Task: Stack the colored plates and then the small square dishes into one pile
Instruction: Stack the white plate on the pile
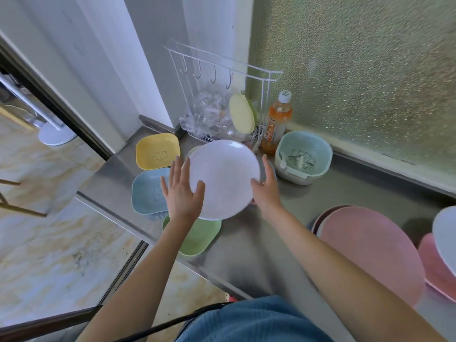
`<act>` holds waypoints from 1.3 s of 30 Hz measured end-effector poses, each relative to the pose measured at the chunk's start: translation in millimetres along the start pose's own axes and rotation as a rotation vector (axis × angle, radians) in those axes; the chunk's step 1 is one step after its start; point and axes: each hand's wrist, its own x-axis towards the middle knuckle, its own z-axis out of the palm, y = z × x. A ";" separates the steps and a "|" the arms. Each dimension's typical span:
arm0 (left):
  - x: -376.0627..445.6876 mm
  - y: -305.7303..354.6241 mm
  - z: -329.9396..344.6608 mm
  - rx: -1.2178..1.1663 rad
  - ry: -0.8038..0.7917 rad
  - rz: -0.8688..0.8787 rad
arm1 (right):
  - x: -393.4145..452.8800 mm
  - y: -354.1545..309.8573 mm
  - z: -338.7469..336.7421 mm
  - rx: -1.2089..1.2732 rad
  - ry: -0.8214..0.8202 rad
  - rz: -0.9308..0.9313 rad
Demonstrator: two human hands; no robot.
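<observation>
A pale lilac round plate (223,178) is held above the steel counter (246,248), with other rims showing just under its far edge. My left hand (181,191) grips its left rim with the thumb on top. My right hand (266,185) grips its right rim. Three small square dishes lie to the left: a yellow dish (158,150) at the back, a blue dish (148,191) in the middle and a green dish (197,235) nearest, partly under the plate and my left forearm. A large pink plate (370,253) lies at the right.
A white wire rack (222,77) with hooks, a clear plastic bag and a yellow-green lid stands at the back. Beside it are an orange drink bottle (276,124) and a mint strainer basket (303,156). More pink and white dishes (441,255) sit at the far right edge.
</observation>
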 end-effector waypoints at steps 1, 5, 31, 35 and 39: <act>1.9 9.0 -1.4 -0.110 0.006 -0.133 | 0.7 0.7 -14.7 -0.032 0.018 -0.038; -2.5 54.7 5.3 -0.490 -0.062 -0.493 | -3.5 13.1 -78.5 -0.197 0.128 -0.117; -142.5 198.3 136.0 -0.013 -0.679 0.192 | -102.1 117.5 -323.7 -0.757 0.418 0.045; -144.8 195.6 134.9 0.214 -0.614 0.284 | -105.4 118.1 -319.6 -0.952 0.421 -0.005; -143.5 189.7 134.2 0.279 -0.635 0.306 | -105.1 119.9 -316.9 -1.108 0.408 -0.048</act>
